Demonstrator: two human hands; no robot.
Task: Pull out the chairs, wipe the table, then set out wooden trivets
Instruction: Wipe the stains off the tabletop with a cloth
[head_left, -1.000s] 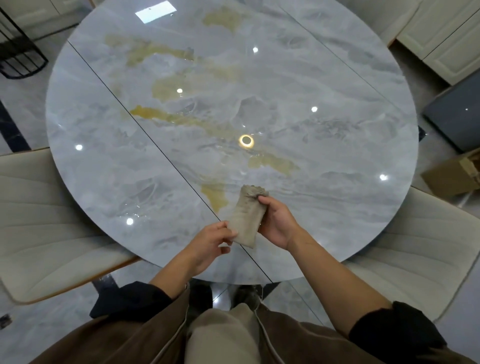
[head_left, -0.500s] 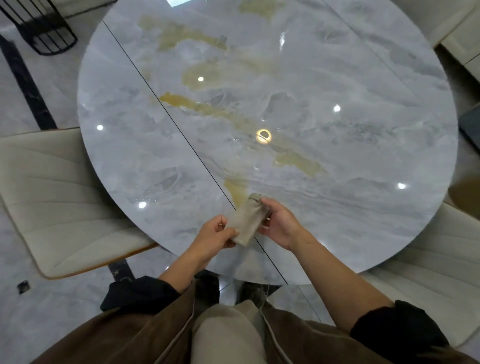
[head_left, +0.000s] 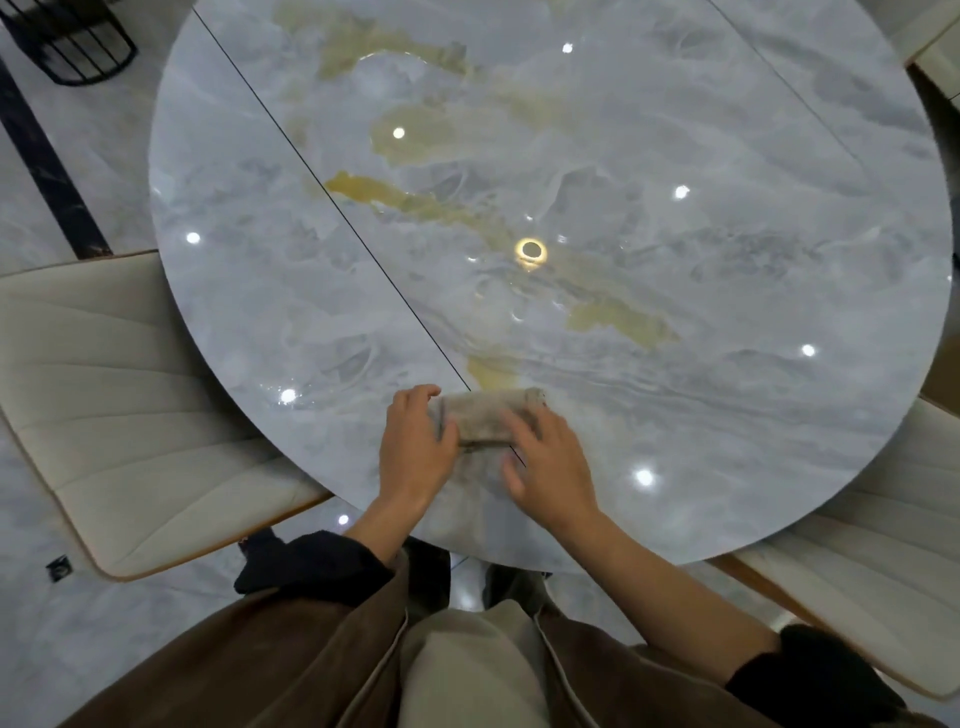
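A folded beige cloth (head_left: 485, 418) lies flat on the round grey marble table (head_left: 701, 145), near its front edge and across the thin dark seam. My left hand (head_left: 415, 452) grips the cloth's left end with its fingers curved over it. Fingers laid straight, my right hand (head_left: 550, 467) rests on the cloth's right part and presses it to the tabletop; it looks blurred. A cream padded chair (head_left: 130, 415) stands at the table's left, partly under the rim, and another cream chair (head_left: 857, 571) stands at the right. No wooden trivets are in view.
A black wire stand (head_left: 72, 47) sits on the glossy marble floor (head_left: 41, 171) at the far left. Pale cabinet fronts (head_left: 940, 57) show at the top right. Ceiling lights reflect on the tabletop.
The cloth was held up between both hands above the table edge; it now lies flat on the tabletop, turned sideways. My right hand has moved on top of it.
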